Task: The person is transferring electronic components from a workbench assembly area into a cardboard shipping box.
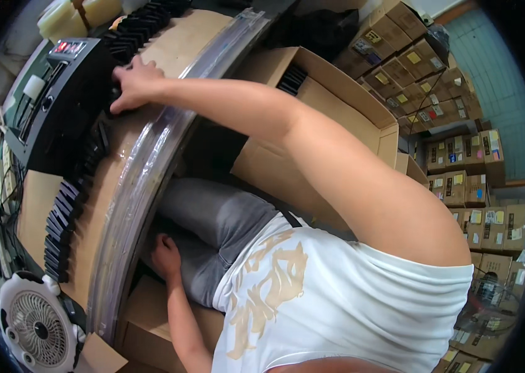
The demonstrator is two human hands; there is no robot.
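Note:
My right hand reaches across to the bench, beside a black box-shaped machine with a small red lit display. Its thumb and fingers are spread around a small black piece, which is mostly hidden by the hand and the dark machine side. Beyond the hand, a row of black plastic pieces stands close together. Another row of black pieces lines the bench on the nearer side of the machine. Low at my thigh, my left hand rests loosely curled, and nothing shows in it.
A strip of clear plastic covers the bench edge. A white fan stands at the lower left, near cables. An open cardboard box with black pieces inside sits beside me. Stacked cartons fill the right side.

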